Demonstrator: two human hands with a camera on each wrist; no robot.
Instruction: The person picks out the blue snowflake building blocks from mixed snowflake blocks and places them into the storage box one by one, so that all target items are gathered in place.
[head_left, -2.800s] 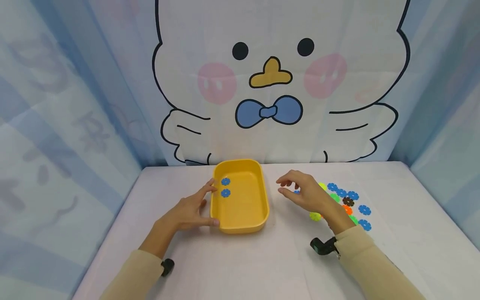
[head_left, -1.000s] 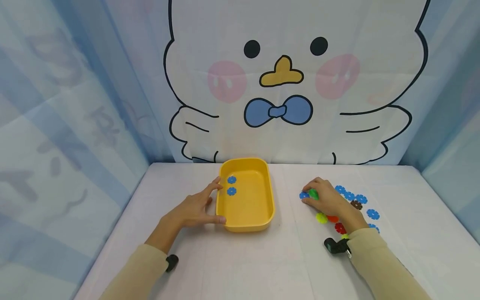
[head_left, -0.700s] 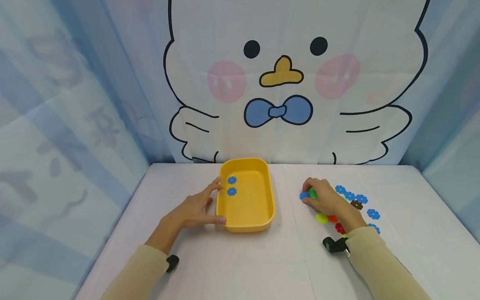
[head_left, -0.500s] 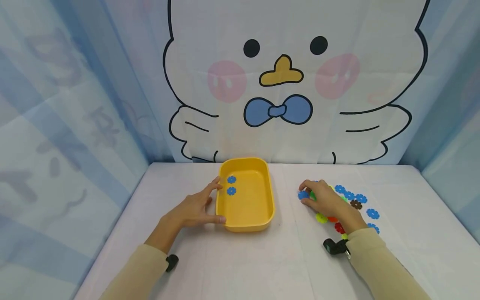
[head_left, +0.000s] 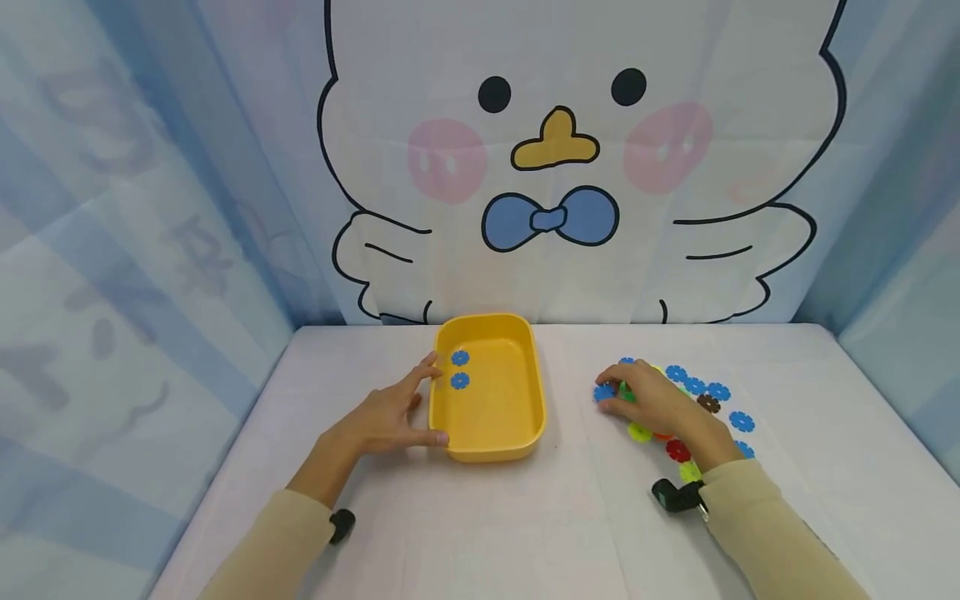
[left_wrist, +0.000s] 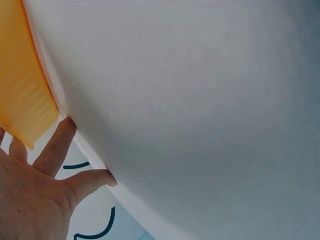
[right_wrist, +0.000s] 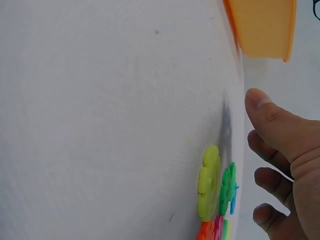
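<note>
A yellow plastic tray stands mid-table, with two blue flower-shaped plastic discs along its left side. My left hand rests against the tray's left side, fingers over the rim and thumb near the front corner. In the left wrist view, its fingers look spread and fairly straight. At the right, my right hand bends its thumb and fingertips round a blue disc at the left end of a loose group. The right wrist view does not show that contact. A green disc lies partly under the hand.
Several more discs lie under and beyond the right hand, including a brown disc, a red disc and a yellow-green disc. The table has a white cover. A printed curtain hangs behind it.
Since the earliest frame, my right hand has come down among the discs, then shifted slightly left round the blue one. The left hand keeps its place at the tray; the view has shifted a little.
</note>
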